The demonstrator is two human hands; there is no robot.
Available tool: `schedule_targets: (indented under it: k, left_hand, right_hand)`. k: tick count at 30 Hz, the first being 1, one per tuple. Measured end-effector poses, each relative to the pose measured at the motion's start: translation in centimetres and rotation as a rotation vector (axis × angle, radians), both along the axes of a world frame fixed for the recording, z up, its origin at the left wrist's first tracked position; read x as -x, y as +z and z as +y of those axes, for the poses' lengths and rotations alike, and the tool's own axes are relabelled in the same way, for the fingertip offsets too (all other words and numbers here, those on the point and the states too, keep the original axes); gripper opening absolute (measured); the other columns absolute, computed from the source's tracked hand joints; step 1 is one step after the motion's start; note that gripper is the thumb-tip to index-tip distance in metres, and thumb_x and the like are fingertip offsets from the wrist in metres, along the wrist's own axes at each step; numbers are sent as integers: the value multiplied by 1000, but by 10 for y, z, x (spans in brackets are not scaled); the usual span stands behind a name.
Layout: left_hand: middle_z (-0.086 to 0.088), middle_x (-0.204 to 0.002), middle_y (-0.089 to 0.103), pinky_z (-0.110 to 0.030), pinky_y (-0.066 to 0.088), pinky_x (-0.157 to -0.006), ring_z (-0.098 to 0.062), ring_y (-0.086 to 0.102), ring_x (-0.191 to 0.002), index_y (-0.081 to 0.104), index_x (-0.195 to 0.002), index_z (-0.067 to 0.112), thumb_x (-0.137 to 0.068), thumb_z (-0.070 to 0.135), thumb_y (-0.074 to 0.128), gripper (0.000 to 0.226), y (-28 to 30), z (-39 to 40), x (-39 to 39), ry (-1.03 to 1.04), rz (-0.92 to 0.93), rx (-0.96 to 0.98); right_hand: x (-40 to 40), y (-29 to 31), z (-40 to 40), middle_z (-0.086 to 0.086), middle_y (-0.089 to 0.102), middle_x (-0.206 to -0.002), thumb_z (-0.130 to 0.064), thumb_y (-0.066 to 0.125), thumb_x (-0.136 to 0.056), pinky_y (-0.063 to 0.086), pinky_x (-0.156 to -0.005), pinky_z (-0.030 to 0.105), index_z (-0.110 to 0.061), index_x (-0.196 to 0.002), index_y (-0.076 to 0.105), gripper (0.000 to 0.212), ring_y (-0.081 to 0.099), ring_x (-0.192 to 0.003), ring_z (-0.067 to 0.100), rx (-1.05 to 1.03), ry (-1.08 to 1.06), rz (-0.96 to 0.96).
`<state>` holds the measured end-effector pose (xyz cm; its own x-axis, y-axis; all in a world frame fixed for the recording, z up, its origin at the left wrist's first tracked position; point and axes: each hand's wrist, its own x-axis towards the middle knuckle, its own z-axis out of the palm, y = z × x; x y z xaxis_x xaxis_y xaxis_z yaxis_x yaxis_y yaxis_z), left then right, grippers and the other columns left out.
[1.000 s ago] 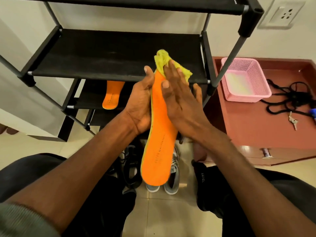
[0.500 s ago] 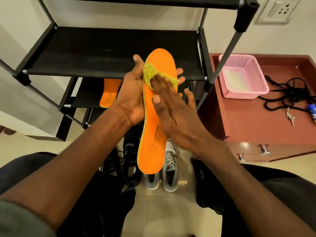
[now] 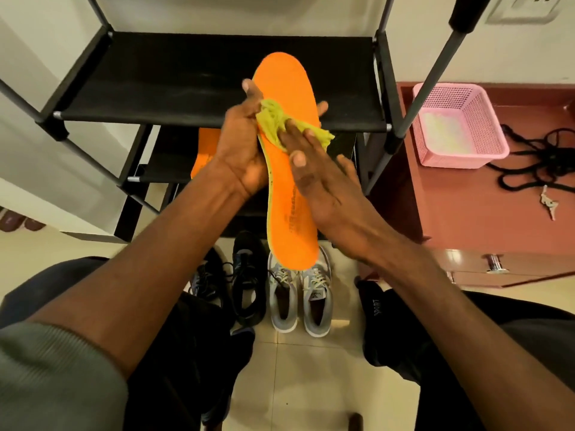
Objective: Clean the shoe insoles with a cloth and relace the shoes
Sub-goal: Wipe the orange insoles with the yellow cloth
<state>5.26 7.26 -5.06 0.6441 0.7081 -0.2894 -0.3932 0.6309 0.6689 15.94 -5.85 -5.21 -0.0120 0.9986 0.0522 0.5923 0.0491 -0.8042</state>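
Your left hand gripped the orange insole by its edge, thumb on the near face and fingertips showing past the far edge, holding it upright in front of the rack. Your right hand lay flat, fingers straight, pressing the yellow cloth against the insole just above the left-hand grip. Below that grip, the insole's heel hung over the grey shoes on the floor, with the black shoes beside them. Behind your left hand, a second insole stood on a lower shelf. Well right of your right hand lay the black laces, beside a pink basket.
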Motion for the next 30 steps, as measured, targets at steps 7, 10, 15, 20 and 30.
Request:
schedule_targets:
  k: [7, 10, 15, 20, 30]
  left_hand:
    - [-24, -138, 60, -55, 59, -85, -44, 70, -107, 30, -159, 9, -109, 58, 21, 71, 10, 29, 27, 155, -63, 28]
    - [-24, -131, 63, -57, 61, -72, -43, 74, -95, 35, -157, 4, -110, 55, 21, 70, 17, 32, 42, 214, -69, 47]
    - [-31, -132, 61, -54, 57, -83, -47, 64, -107, 36, -151, 0, -108, 59, 32, 73, 33, 21, 52, 257, -65, 124]
    - [-28, -137, 62, -52, 55, -99, -41, 65, -122, 41, -150, 0, -110, 41, 36, 57, 28, -17, 59, 146, 69, 16]
    - [-28, -122, 69, -47, 63, -70, -40, 72, -99, 55, -135, -1, -107, 14, 47, 33, 27, -39, 79, 359, 298, -4]
  right_hand:
    - [8, 9, -26, -20, -6, -172, -85, 30, -89, -5, -128, 49, -32, -167, 3, 97, -9, -157, -1, -98, 275, -280]
    - [21, 0, -24, -8, 2, -175, -63, 57, -96, 13, -128, 54, -22, -167, 10, 94, -1, -161, 10, -284, 236, -505]
    - [34, 1, -7, 5, 48, -159, 0, 56, -91, 35, -117, 52, -10, -152, 50, 62, 41, -150, 22, -601, 55, -434]
    - [39, 3, 3, 5, 71, -133, 10, 67, -85, 46, -112, 47, -9, -131, 71, 50, 64, -128, 20, -718, -110, -290]
    - [74, -3, -11, 4, 75, -87, 7, 74, -81, 54, -69, 47, -7, -90, 77, 17, 66, -80, 25, -687, -189, -183]
